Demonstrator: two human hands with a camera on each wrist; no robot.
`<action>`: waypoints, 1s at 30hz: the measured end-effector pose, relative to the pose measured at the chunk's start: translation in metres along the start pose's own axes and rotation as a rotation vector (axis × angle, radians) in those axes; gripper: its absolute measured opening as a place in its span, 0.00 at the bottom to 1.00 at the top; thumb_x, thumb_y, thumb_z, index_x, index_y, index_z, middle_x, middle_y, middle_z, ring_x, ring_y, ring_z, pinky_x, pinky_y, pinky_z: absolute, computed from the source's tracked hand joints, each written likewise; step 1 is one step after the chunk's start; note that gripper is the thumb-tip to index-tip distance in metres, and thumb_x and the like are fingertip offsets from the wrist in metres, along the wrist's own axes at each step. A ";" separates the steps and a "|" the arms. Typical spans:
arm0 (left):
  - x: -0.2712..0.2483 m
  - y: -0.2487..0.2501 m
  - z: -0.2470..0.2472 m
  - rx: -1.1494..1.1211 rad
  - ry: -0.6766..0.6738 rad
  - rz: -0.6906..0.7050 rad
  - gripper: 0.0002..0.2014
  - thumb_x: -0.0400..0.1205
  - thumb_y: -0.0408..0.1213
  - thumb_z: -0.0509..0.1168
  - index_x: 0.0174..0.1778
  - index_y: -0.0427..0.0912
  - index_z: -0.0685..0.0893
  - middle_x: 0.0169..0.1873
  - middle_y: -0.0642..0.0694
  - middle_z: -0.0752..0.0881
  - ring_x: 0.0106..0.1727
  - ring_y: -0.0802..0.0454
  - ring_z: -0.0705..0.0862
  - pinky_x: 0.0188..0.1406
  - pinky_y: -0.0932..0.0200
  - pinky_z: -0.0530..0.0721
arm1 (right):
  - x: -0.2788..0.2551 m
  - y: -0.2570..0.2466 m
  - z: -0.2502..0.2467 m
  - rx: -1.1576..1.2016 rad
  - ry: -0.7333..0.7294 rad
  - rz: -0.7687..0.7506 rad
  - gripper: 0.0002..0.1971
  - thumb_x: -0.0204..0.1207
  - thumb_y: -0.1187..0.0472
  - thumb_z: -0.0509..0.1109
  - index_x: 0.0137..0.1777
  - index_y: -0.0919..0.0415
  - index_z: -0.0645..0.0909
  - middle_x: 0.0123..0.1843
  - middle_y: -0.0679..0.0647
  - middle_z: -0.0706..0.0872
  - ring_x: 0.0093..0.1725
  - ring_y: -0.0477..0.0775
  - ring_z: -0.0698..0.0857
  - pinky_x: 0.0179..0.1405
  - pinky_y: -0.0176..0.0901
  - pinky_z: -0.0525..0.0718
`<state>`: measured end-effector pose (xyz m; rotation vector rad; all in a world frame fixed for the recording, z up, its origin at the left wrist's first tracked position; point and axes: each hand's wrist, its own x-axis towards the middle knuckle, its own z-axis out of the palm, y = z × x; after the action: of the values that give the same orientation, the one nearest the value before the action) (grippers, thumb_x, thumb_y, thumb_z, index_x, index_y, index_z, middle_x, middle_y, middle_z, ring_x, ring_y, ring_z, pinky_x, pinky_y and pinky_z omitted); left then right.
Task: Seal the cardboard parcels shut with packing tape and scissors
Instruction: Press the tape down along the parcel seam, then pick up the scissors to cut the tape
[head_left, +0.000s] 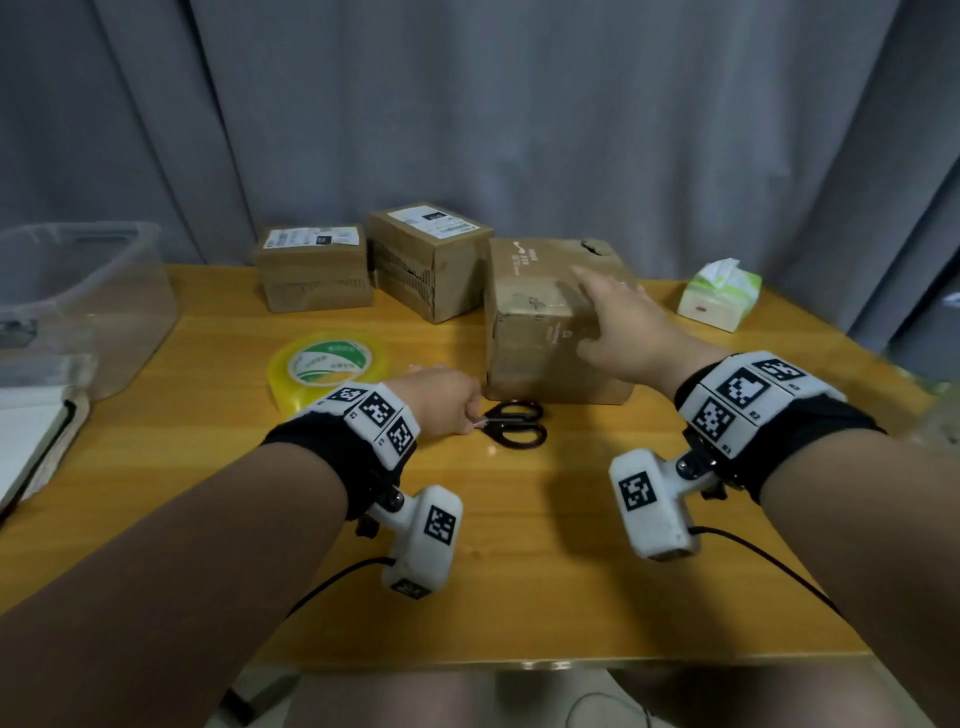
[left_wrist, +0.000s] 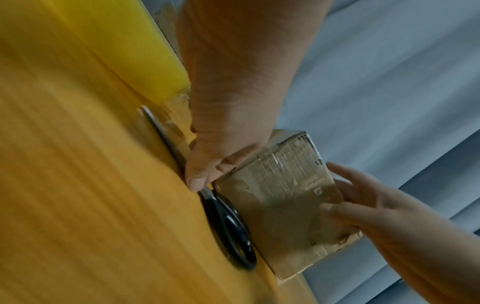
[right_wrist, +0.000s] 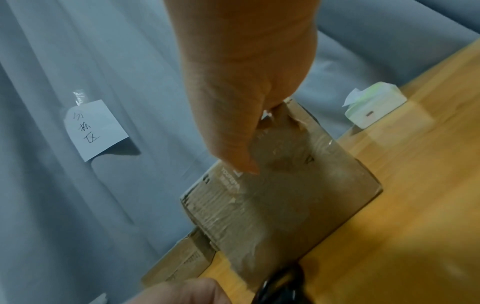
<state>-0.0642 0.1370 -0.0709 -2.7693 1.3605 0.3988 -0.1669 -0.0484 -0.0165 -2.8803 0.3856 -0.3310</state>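
1. Your left hand (head_left: 447, 400) rests low on the wood-grain counter (head_left: 571, 545), fingers curled, pinching the metal blades of the scissors (head_left: 514, 423); the glossy black oval handles point right and lie just beside the front box.
2. Your right hand (head_left: 618, 322) is spread, fingers straight, against the upper right of the front cardboard box (head_left: 535, 332). From the left wrist view the fingertips (left_wrist: 337, 167) touch its far edge.
3. That box is a worn brown cube with scuffed corners, a torn spot on top and shiny clear tape across the near face. It stands upright at the counter's centre.
4. The tape roll (head_left: 327, 366), a translucent yellow ring with a green-white core label, lies flat to the left of the scissors, near your left hand.
5. Two smaller cardboard parcels (head_left: 363, 260) with white printed labels stand behind, by the grey curtain (head_left: 519, 104).
6. Clear plastic bin (head_left: 78, 291) far left; soft tissue pack (head_left: 719, 296) far right.
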 end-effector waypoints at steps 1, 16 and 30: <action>-0.001 0.000 0.002 0.021 -0.019 -0.005 0.07 0.83 0.42 0.64 0.55 0.47 0.79 0.49 0.50 0.79 0.63 0.46 0.73 0.69 0.47 0.68 | -0.004 -0.002 0.001 0.039 0.048 -0.012 0.40 0.75 0.65 0.69 0.85 0.55 0.53 0.83 0.57 0.63 0.83 0.57 0.57 0.84 0.52 0.50; -0.033 0.046 -0.093 -0.326 0.388 0.305 0.04 0.86 0.38 0.59 0.50 0.42 0.74 0.30 0.52 0.80 0.30 0.59 0.76 0.28 0.73 0.72 | -0.024 -0.010 -0.031 -0.150 0.345 -0.371 0.25 0.69 0.66 0.72 0.68 0.59 0.73 0.61 0.60 0.74 0.58 0.64 0.75 0.57 0.53 0.72; 0.018 0.066 -0.129 -0.243 0.863 0.152 0.15 0.86 0.43 0.58 0.65 0.42 0.79 0.60 0.45 0.82 0.62 0.47 0.78 0.65 0.50 0.73 | 0.002 0.034 -0.057 -0.296 0.354 -0.041 0.17 0.80 0.61 0.62 0.69 0.58 0.69 0.49 0.59 0.87 0.52 0.65 0.84 0.53 0.53 0.69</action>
<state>-0.0774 0.0642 0.0548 -3.1855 1.7401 -0.7867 -0.1871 -0.0918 0.0297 -3.1176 0.4683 -0.8658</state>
